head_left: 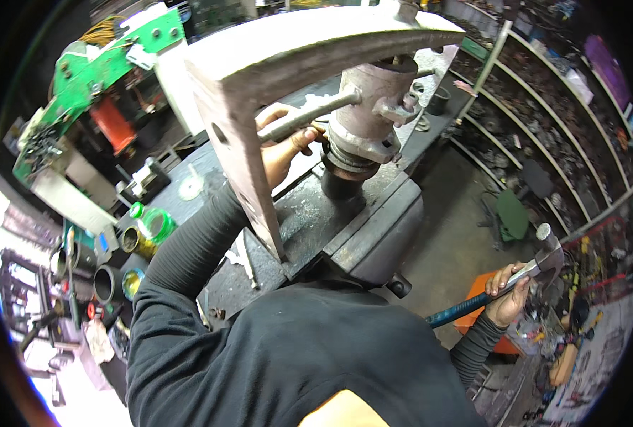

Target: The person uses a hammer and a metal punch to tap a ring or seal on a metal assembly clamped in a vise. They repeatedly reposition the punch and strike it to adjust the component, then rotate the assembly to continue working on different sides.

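A heavy metal puller or press frame (pixel 234 89) arches over a round metal housing (pixel 370 107), with a thick rod (pixel 309 117) jutting from the housing's side. My left hand (pixel 281 153) reaches behind the frame's leg, right by the rod. Its fingers are curled, their tips close to the collar (pixel 359 149) under the housing; what they pinch is too hidden to name. Out to the right, my right hand (pixel 510 293) is closed round a hammer (pixel 466 309) with a blue handle, near its metal head. The hammer is apart from the housing.
The housing stands over a dark bench vise (pixel 380 228) on the workbench. A green bottle (pixel 156 224) and several cans stand to the left, below a green machine arm (pixel 117 60). Loaded shelves (pixel 537 121) line the right, with a green chair (pixel 512 213) before them.
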`<action>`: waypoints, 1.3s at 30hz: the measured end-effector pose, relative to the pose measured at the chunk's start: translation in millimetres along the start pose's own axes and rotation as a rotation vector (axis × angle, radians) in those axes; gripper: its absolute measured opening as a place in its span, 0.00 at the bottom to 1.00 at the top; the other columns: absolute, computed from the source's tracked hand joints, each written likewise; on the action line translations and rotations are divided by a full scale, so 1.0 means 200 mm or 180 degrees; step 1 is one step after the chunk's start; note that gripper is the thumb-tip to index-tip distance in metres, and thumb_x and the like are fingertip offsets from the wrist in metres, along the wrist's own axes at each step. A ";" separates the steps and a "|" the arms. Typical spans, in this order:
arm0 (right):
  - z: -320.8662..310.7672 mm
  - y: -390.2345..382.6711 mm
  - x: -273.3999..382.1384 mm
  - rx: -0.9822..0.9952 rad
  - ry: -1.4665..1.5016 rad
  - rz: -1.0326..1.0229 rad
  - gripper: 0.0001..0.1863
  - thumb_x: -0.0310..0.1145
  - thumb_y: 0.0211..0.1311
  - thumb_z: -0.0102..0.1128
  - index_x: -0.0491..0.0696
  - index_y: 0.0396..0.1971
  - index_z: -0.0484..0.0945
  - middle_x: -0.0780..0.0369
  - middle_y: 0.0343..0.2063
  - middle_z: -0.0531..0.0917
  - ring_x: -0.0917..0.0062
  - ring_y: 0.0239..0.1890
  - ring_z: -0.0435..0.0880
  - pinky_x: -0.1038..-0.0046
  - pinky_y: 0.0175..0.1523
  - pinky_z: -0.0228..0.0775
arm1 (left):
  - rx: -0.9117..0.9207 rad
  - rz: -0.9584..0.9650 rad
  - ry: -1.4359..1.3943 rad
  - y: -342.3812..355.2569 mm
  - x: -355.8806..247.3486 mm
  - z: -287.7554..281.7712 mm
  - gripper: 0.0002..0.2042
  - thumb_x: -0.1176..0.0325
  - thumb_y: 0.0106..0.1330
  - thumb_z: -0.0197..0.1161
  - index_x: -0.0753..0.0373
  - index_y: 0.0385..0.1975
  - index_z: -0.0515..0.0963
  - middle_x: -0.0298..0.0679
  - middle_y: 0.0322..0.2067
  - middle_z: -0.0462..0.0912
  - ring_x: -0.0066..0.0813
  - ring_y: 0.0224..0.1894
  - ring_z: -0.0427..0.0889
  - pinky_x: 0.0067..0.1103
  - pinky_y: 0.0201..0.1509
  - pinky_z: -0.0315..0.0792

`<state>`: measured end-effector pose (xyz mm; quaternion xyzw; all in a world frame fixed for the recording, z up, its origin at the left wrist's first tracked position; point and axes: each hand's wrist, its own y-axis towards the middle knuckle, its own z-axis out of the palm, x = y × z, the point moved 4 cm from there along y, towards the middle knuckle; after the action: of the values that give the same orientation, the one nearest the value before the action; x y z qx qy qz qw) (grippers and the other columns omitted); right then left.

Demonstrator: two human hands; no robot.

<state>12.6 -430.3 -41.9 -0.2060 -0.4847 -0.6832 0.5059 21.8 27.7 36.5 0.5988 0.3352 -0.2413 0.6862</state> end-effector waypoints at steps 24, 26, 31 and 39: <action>-0.20 0.87 -0.46 0.1898 0.1015 0.1609 0.15 0.42 0.70 0.37 0.47 0.48 0.60 0.64 0.14 0.64 0.81 0.09 0.63 0.80 0.15 0.59 | -0.3894 0.1458 0.1935 -1.01 -0.70 0.51 0.07 0.73 0.66 0.54 0.66 0.40 0.69 0.41 0.31 0.77 0.26 0.29 0.78 0.16 0.27 0.71; -0.09 0.89 -0.53 0.1795 0.1250 0.1841 0.15 0.42 0.70 0.37 0.47 0.48 0.60 0.64 0.15 0.64 0.81 0.09 0.63 0.80 0.15 0.59 | -0.3456 0.1437 0.2086 -0.90 -0.62 0.62 0.07 0.73 0.65 0.54 0.67 0.40 0.69 0.43 0.31 0.77 0.28 0.29 0.78 0.17 0.26 0.71; 0.04 0.98 -0.74 0.2078 0.1429 0.2153 0.14 0.41 0.69 0.39 0.47 0.46 0.62 0.63 0.14 0.65 0.81 0.08 0.63 0.79 0.13 0.60 | -0.3004 0.1213 0.1911 -0.60 -0.40 0.74 0.10 0.77 0.63 0.56 0.70 0.42 0.67 0.45 0.32 0.77 0.30 0.30 0.80 0.19 0.28 0.72; 0.04 1.33 -1.09 0.2762 0.1618 0.2632 0.14 0.35 0.64 0.47 0.46 0.46 0.60 0.61 0.15 0.65 0.79 0.09 0.64 0.79 0.13 0.62 | -0.3756 0.0828 0.2390 -0.39 -0.30 0.68 0.07 0.74 0.65 0.56 0.68 0.40 0.71 0.39 0.30 0.79 0.22 0.29 0.78 0.16 0.29 0.70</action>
<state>335.5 -320.9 -84.8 0.0155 -0.4626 -0.2018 0.8632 -52.0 -122.3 38.1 0.2052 0.5495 0.2870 0.7574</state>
